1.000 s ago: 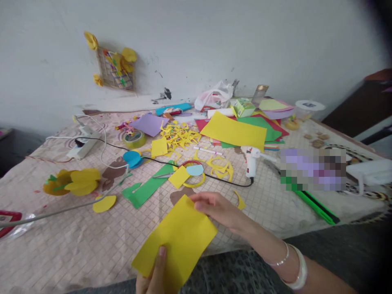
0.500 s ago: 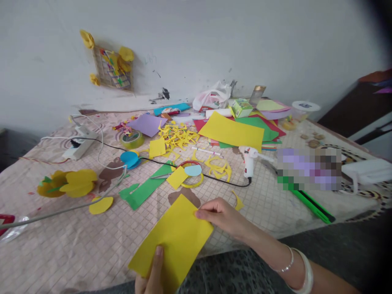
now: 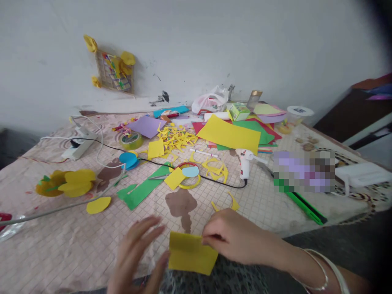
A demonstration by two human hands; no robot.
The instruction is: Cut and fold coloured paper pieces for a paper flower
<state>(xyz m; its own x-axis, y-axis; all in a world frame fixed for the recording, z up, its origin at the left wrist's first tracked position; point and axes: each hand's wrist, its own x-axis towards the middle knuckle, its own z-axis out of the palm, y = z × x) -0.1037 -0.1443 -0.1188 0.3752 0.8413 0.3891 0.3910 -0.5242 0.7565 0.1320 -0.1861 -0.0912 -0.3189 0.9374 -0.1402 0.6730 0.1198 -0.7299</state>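
A yellow paper sheet (image 3: 191, 257), curled or folded over along its top, hangs at the table's front edge. My right hand (image 3: 232, 237) pinches its upper right corner between thumb and fingers; bracelets circle that wrist. To the left of the sheet is my left hand (image 3: 141, 253), its fingers spread and slightly blurred, with the thumb close to the sheet's left edge. Beyond the hands lie a small yellow square (image 3: 175, 178), partly over the scissors (image 3: 157, 177), a green strip (image 3: 148, 185) and thin yellow offcuts (image 3: 234, 202).
A white glue gun (image 3: 245, 165) with a black cord stands right of centre. Further right is a green cutter (image 3: 309, 208). Yellow scraps (image 3: 177, 139) and a large yellow sheet (image 3: 229, 132) lie behind. Yellow paper flowers (image 3: 76, 182) and a power strip (image 3: 78, 148) are on the left.
The yellow sheet has turned and now shows a smaller, folded or curled shape. My left hand has come off it and opened. My right hand has shifted slightly down, still pinching it.
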